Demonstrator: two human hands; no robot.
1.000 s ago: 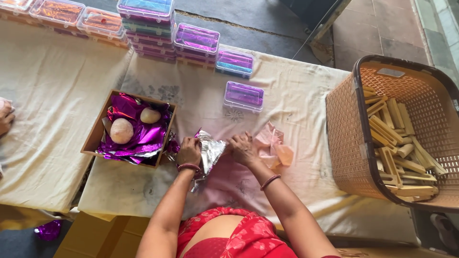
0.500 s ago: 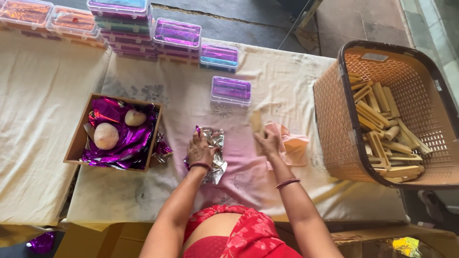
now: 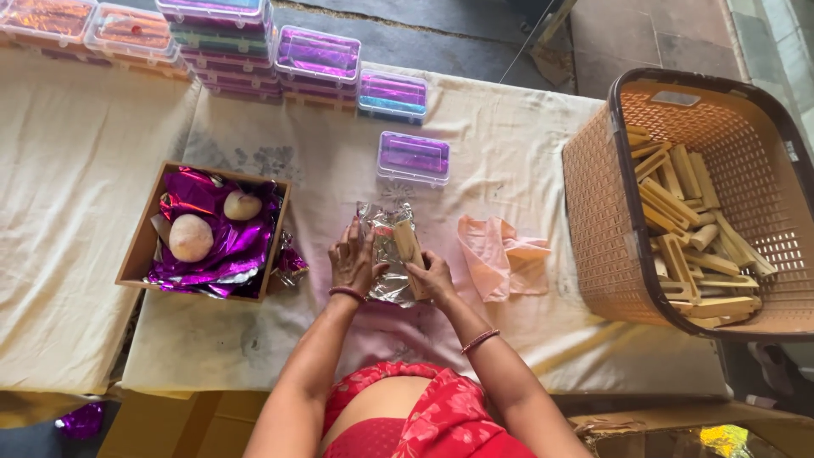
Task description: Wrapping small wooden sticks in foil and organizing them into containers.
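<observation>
Cream cloth covers the bench (image 3: 526, 153), and grey floor shows behind it.

Seen from the head camera, the left hand (image 3: 354, 265) lies flat on a sheet of silver foil (image 3: 386, 254), pressing its left side down. The fingers are spread, so its grip is wide and holds nothing. The right hand (image 3: 432, 278) pinches a tan wooden block (image 3: 409, 244) and sets it on the foil.

A second ago both hands were just at the crinkled foil, with no block to see. Half a second ago the right hand held the block up above the bench. Now the block is down on the foil, so it looks like the wrapping can start.

Just right of the hands lies a peach cloth (image 3: 500, 259). Further right stands a brown basket (image 3: 593, 195) full of more wooden blocks (image 3: 687, 229). To the left sits a cardboard box (image 3: 136, 254) with purple foil (image 3: 225, 246) and two pale round lumps (image 3: 191, 237) inside. A clear purple case (image 3: 414, 157) lies near the foil, and more cases (image 3: 318, 55) are stacked at the back.
</observation>
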